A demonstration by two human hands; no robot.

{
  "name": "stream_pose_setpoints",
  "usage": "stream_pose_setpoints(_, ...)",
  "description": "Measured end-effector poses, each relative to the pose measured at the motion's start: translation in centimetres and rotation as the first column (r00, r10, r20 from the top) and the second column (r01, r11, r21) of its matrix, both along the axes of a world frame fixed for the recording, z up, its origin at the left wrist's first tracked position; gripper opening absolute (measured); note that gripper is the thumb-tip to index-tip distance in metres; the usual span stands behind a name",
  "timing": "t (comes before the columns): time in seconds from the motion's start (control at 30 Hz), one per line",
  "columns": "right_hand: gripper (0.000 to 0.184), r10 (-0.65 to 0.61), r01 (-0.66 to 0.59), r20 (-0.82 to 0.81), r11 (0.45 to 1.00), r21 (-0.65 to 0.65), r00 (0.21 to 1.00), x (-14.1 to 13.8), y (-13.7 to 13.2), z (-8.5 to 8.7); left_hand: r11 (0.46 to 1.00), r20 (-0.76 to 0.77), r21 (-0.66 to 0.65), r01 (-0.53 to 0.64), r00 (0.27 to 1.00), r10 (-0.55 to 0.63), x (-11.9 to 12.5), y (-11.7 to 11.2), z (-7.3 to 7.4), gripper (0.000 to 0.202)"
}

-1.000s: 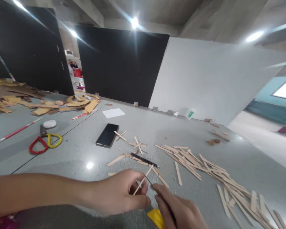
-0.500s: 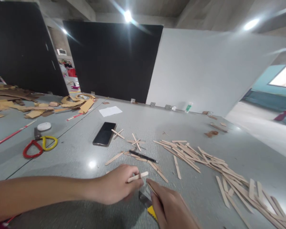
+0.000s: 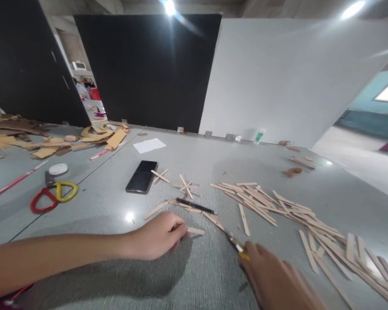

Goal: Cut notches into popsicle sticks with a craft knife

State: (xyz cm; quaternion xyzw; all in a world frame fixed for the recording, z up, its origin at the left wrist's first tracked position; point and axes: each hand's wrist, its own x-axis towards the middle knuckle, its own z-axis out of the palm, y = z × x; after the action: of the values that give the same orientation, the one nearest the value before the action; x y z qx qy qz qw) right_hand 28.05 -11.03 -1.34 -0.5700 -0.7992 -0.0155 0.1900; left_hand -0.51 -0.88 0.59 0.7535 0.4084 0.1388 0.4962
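Observation:
Near the middle of the table, my left hand [image 3: 163,236] is closed on a popsicle stick [image 3: 195,231], whose rounded end sticks out to the right past the fingertips. My right hand [image 3: 271,271], a little blurred, grips a utility knife [image 3: 238,246] with a yellow handle. The knife's metal blade points up and left, close to the end of a loose popsicle stick [image 3: 213,220]. Just beyond lies a black pen [image 3: 196,206] among several sticks. Two small star-like crossings of sticks, one a crossed pair [image 3: 161,175] and the other a little star [image 3: 186,186], lie farther back.
A long pile of popsicle sticks [image 3: 297,215] spreads over the right side. A black phone [image 3: 142,176] and white paper [image 3: 149,145] lie beyond my left hand. Red-and-yellow-handled scissors [image 3: 53,196] are at the left, with cardboard scraps [image 3: 51,144] behind. Upright panels [image 3: 148,73] line the back.
My right hand has moved right, away from my left hand, and the knife blade now shows farther right. The stick in my left hand is lower and flatter.

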Motion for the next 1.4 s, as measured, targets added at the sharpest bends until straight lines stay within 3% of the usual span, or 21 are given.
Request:
stream_pose_setpoints(0.1, 0.035, -0.054, 0.068, -0.081, 0.981, 0.182, 0.995, 0.0, 1.3, 1.2, 1.000, 0.019, -0.010, 0.019, 1.000, -0.019, -0.1, 0.0, -0.3, 0.047)
stream_pose_setpoints(0.2, 0.048, 0.082, -0.074, -0.140, 0.995, 0.065, 0.987, -2.0, 1.2, 1.6, 0.999, 0.025, 0.008, 0.040, 0.999, -0.040, -0.1, -0.2, -0.2, 0.041)
stream_pose_setpoints(0.3, 0.049, 0.085, -0.121, -0.249, 0.983, -0.135, 0.965, -4.1, 0.3, 1.4, 0.997, 0.012, 0.047, 0.065, 0.998, -0.065, -0.1, -0.6, 0.1, 0.036)
stream_pose_setpoints(0.37, 0.048, 0.083, -0.152, -0.314, 0.968, -0.201, 0.946, -4.8, 0.0, 1.2, 0.993, -0.005, 0.086, 0.083, 0.997, -0.083, 0.0, -0.8, 0.3, 0.033)
stream_pose_setpoints(0.6, 0.053, 0.107, -0.219, -0.375, 0.938, -0.270, 0.921, -4.8, 0.0, 0.8, 0.954, -0.059, 0.269, 0.131, 0.991, -0.120, 0.0, -0.9, -0.6, 0.042)
stream_pose_setpoints(0.97, 0.055, 0.056, -0.196, -0.390, 0.923, -0.331, 0.919, -4.7, -0.2, -0.1, 0.908, -0.156, 0.396, 0.137, 0.984, -0.081, -0.3, -1.2, -2.7, 0.053)
stream_pose_setpoints(1.17, 0.050, -0.005, -0.116, -0.373, 0.946, -0.301, 0.928, -4.2, -0.2, -0.4, 0.854, -0.221, 0.495, 0.161, 0.974, -0.056, -0.3, -1.2, -3.1, 0.050)
stream_pose_setpoints(1.3, 0.029, -0.065, -0.057, -0.340, 0.939, -0.338, 0.938, -4.0, 0.1, 0.6, 0.793, -0.269, 0.574, 0.204, 0.962, -0.053, -0.1, -1.4, -3.3, 0.042)
stream_pose_setpoints(1.4, 0.027, -0.047, -0.079, -0.325, 0.928, -0.364, 0.945, -4.0, 0.2, 1.4, 0.729, -0.304, 0.638, 0.247, 0.951, -0.057, 0.1, -1.5, -3.7, 0.036)
